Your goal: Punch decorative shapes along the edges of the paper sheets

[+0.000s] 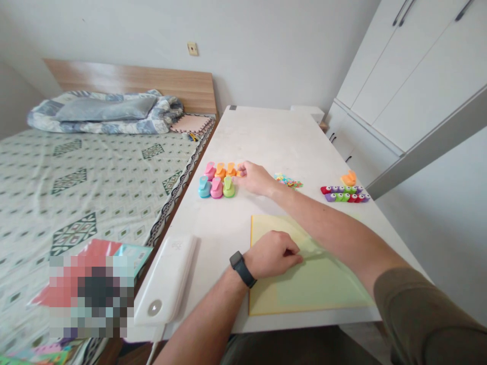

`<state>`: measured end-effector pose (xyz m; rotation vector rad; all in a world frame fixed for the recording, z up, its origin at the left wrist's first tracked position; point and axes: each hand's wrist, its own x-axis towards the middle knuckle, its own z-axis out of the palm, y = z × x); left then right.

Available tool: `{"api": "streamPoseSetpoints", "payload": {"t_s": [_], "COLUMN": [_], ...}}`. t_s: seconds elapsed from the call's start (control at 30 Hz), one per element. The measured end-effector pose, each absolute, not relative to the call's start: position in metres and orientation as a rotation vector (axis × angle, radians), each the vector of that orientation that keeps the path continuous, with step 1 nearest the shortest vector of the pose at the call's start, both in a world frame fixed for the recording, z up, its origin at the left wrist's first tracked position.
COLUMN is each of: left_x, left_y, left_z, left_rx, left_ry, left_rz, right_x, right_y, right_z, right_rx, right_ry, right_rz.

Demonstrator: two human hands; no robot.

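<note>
The right hand [254,177] reached across the table with its fingers bent around an orange punch [239,172], the last in the far row; the fingers hid most of it, so from my seat I could not tell how firmly they pinched it. The left hand [272,252], a dark watch [242,268] on its wrist, lay on a yellow sheet [266,300] with its fingers curled under. I could not tell whether its fingertips were pressed together.

Beside the orange punch I counted two more orange ones and a pink one, and in the near row a blue, a pink and a green. Right of the right hand I saw a scatter of small colourful bits [288,181], partly behind the forearm. Near the table's right edge stood two rows of small punches [346,196] in red, purple and green, with another orange one just beyond. At the left edge I had a white device [165,284] with a round button and a cable. Left of the table [262,137] was a bed [114,162].
</note>
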<state>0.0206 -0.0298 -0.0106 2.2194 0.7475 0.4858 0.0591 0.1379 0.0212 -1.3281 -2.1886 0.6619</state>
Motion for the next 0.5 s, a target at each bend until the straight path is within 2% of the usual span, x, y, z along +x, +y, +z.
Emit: {"api": "streamPoseSetpoints", "payload": {"t_s": [0.2, 0.4, 0.5], "left_x": [0.020, 0.018, 0.018], "left_y": [-0.031, -0.029, -0.028], "left_z": [-0.004, 0.001, -0.001], "left_rx": [2.129, 2.062, 2.038], "left_ry": [0.913, 1.106, 1.210], "left_rz": [0.556, 0.650, 0.681], "right_x": [0.165, 0.323, 0.386], "right_y": [0.168, 0.210, 0.216], "right_z": [0.043, 0.035, 0.024], "right_rx": [-1.423, -2.020, -2.276], "right_ry": [-2.030, -1.817, -1.740], "right_rz": [0.514, 0.123, 0.078]}}
